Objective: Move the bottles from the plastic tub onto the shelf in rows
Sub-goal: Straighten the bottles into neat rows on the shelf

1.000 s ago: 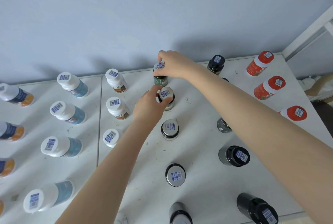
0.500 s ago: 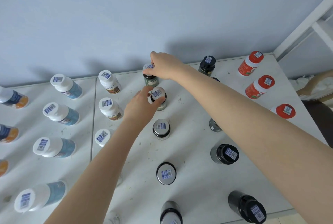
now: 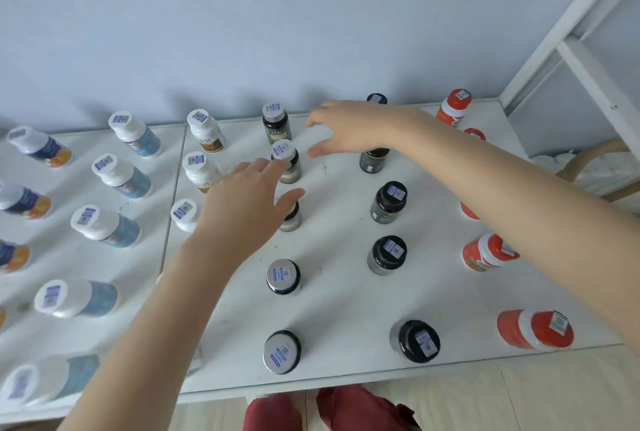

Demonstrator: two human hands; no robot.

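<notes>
Two dark bottles with silver caps stand free at the back of the middle row on the white shelf (image 3: 339, 295): the rear bottle (image 3: 276, 124) by the wall and the second bottle (image 3: 286, 162) just in front of it. My left hand (image 3: 247, 203) hovers open just left of the second bottle, partly hiding a third silver-capped bottle (image 3: 291, 217). My right hand (image 3: 346, 127) is open, fingers spread, to the right of the rear bottle and touching nothing. The plastic tub is out of view.
Rows run front to back: blue-labelled white bottles (image 3: 121, 176) at left, white-capped brown bottles (image 3: 206, 131), black-capped bottles (image 3: 389, 200), red bottles (image 3: 488, 252) at right. A white frame post (image 3: 568, 39) rises at the right. Red cloth (image 3: 332, 410) lies below the shelf's front edge.
Both hands have let go of the two silver-capped bottles and drawn back from them, the right hand to the right, the left hand down and left. The view has shifted lower.
</notes>
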